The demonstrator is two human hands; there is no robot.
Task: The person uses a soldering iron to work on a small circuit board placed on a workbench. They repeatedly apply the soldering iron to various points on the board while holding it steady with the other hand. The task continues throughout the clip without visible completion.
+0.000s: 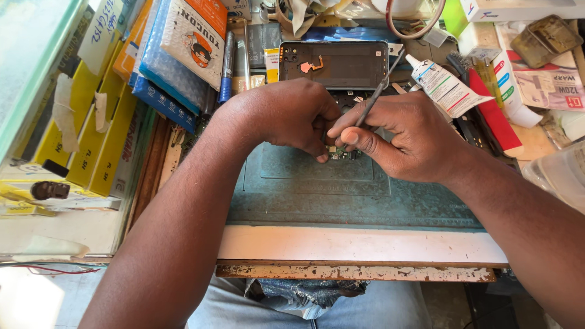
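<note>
circuit board pinched by left hand, probably; right hand grips tweezers; mat front bare.

A white glue tube is lying to my right, a blue marker resting by yellow boxes.

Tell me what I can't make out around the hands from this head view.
- Small circuit board: mostly hidden under the fingertips of the left hand and right hand; parts too small to tell.
- Thin metal tool: tip hidden by the right fingers.
- Glue tube: label too small to judge.
- Clear plastic container: cut off by the right edge.
</note>
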